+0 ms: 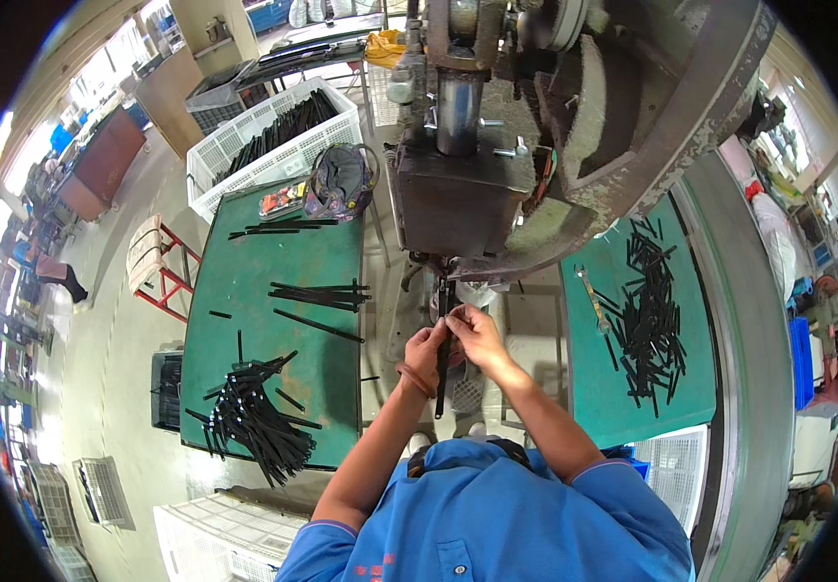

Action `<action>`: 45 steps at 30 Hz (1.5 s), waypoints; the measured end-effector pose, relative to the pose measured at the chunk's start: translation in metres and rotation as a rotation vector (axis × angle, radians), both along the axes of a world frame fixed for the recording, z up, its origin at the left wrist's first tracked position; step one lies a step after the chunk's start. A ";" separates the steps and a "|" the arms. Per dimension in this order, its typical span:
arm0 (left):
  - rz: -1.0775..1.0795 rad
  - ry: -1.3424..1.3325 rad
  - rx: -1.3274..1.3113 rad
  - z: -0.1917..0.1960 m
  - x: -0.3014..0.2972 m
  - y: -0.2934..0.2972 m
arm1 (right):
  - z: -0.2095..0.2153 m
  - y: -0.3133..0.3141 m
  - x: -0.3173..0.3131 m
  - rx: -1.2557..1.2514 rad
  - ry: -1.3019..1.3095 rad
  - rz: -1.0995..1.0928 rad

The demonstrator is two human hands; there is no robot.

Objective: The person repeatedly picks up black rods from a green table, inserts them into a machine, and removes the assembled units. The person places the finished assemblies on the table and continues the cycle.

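My left hand (426,353) is closed around a long, narrow black strip (441,390), which points away from me with its lower end hanging toward my body. On the right side of the same strip, my right hand (475,339) pinches it between thumb and fingers. The strip's far end reaches up beneath the head of a large, worn metal press (462,199). Whether that end touches the tooling is too small to tell. Both hands are just in front of the press, close together.
A green table (244,335) on the left bears a heap of black strips (262,417) and a bag (339,182). Beyond it stands a white crate (207,160) of strips. On the right green table (589,383) lie shorter black pieces (650,315) and a wrench (593,299).
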State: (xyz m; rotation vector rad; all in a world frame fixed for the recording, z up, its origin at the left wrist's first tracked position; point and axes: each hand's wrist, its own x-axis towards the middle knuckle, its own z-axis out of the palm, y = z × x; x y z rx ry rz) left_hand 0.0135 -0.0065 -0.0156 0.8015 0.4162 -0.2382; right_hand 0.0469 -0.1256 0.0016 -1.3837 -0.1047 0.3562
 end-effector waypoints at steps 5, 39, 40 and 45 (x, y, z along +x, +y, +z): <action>-0.021 -0.012 0.187 -0.012 -0.008 0.007 | -0.036 0.003 0.000 -0.267 -0.337 -0.400; -0.366 -0.169 0.259 0.048 -0.034 0.060 | 0.003 0.010 -0.027 -0.339 -0.411 -0.246; -0.366 -0.167 0.268 0.048 -0.034 0.061 | 0.003 0.011 -0.027 -0.334 -0.432 -0.242; -0.384 -0.265 0.241 0.053 -0.034 0.059 | 0.017 0.008 -0.032 -0.346 -0.427 -0.244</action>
